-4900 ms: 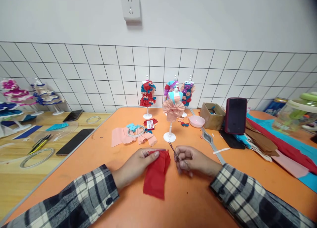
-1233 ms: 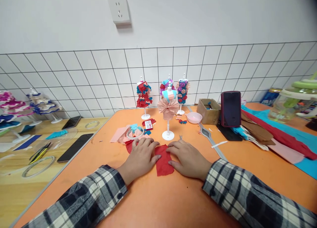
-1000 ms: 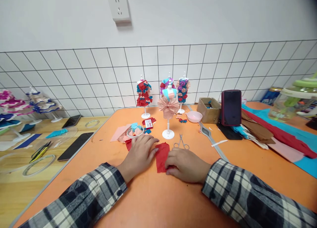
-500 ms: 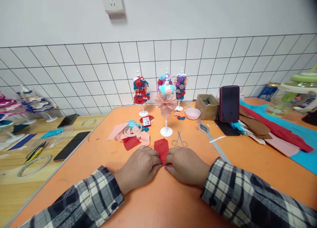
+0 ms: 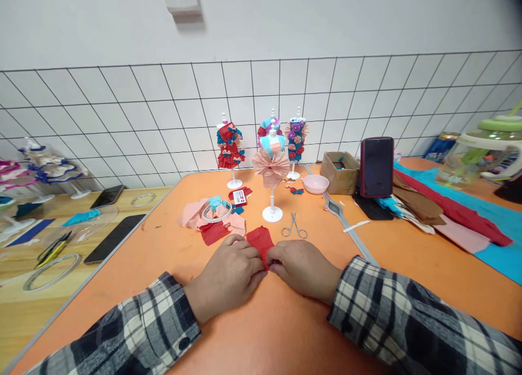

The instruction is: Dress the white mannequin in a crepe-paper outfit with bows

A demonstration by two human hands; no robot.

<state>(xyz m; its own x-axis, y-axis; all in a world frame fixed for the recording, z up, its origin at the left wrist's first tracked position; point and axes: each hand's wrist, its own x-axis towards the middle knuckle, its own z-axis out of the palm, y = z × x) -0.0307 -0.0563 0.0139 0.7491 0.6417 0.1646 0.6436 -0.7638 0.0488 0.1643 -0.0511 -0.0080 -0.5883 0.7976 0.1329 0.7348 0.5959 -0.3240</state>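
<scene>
A small piece of red crepe paper [image 5: 260, 240] lies on the orange table between my hands, its near edge pinched by both. My left hand [image 5: 234, 272] is closed on the paper's left side, fingertips at the near corner. From the right, my right hand [image 5: 302, 266] grips the same edge with thumb and curled fingers. The two sets of fingertips almost meet, hiding the near edge. Just beyond the paper stands a white mini dress form [image 5: 272, 195] wearing a pink pleated paper flower and a light blue top. Small scissors [image 5: 294, 228] lie open by my right hand.
Paper scraps [image 5: 191, 214] and a tape roll [image 5: 217, 209] lie at left. Decorated dress forms [image 5: 230, 152] stand at the back. A pink bowl [image 5: 316, 184], a cardboard box [image 5: 340, 174], an upright phone [image 5: 377, 167] and crepe paper strips [image 5: 452, 201] are at right.
The red paper has turned slightly, its far end tilting to the left. Both hands stay closed on its near edge. The whole view has shifted a little.
</scene>
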